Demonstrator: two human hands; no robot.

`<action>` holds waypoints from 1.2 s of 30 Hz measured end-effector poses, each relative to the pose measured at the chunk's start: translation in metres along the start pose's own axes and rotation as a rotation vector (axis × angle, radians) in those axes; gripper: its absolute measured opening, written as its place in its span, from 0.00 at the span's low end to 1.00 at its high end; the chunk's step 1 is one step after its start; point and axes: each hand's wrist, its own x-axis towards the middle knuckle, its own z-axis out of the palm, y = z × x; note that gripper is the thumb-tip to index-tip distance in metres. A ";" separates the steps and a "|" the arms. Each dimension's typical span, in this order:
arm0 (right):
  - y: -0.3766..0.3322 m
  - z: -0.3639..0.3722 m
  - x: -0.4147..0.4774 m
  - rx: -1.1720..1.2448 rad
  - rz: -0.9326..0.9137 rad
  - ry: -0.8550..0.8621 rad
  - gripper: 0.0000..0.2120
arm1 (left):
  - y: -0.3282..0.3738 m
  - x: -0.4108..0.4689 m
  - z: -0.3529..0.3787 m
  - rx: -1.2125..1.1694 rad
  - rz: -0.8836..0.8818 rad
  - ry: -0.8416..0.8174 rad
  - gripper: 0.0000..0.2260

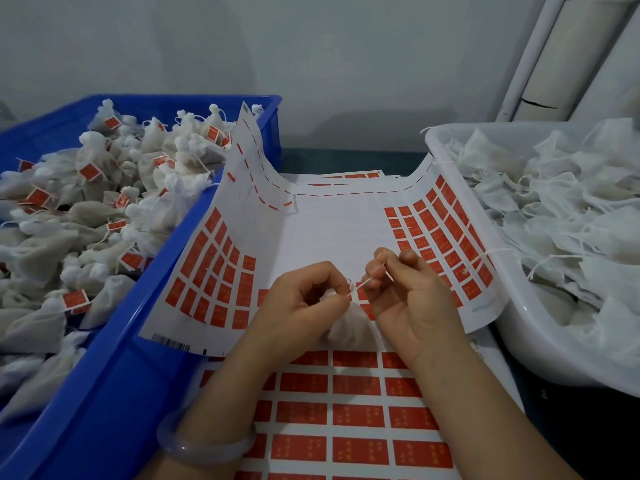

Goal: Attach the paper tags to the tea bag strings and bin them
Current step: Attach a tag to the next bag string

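Observation:
My left hand (298,299) pinches the gathered top of a white tea bag (346,329) that hangs between my two hands, partly hidden by them. My right hand (401,289) pinches a thin red paper tag (360,287) seen edge-on, held against the bag's string near my left fingertips. Both hands hover over a curled sheet of red tag stickers (214,268) with a bare white middle. A second sticker sheet (356,414) lies flat underneath, near me.
A blue crate (114,358) on the left holds several tagged tea bags (86,209). A white tub (540,344) on the right holds several untagged tea bags (554,209). White pipes (554,53) run up the wall at back right.

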 end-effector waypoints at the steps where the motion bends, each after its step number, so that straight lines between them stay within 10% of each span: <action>1: 0.001 0.001 0.000 -0.007 -0.003 0.006 0.10 | 0.000 0.000 0.000 0.006 -0.009 -0.007 0.06; 36: -0.009 -0.001 -0.002 -0.099 0.057 0.020 0.09 | 0.002 0.001 -0.001 0.044 -0.110 -0.076 0.17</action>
